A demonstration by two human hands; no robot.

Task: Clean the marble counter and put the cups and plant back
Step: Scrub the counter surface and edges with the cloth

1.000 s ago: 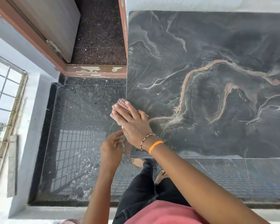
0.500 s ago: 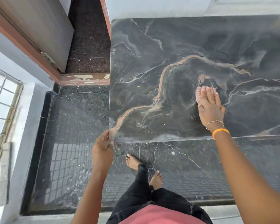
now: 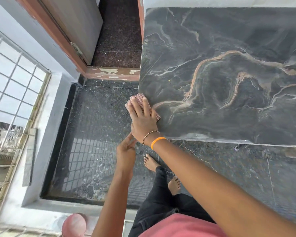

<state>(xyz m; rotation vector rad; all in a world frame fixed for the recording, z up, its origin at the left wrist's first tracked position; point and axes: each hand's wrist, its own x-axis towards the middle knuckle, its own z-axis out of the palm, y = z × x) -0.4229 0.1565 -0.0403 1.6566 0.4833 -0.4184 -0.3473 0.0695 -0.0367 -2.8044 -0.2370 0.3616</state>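
our right hand [image 3: 143, 121] presses the pink cloth [image 3: 138, 100] flat at the marble counter's [image 3: 229, 74] near-left edge; our left hand [image 3: 126, 151] hovers loose-fingered just below, holding nothing.

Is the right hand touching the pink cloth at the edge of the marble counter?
Touching. The head view shows the right hand lying flat on the pink cloth, fingers straight, pressing it at the marble counter left edge.

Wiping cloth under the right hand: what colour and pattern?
Pink with a small checked weave, on the cloth; head view.
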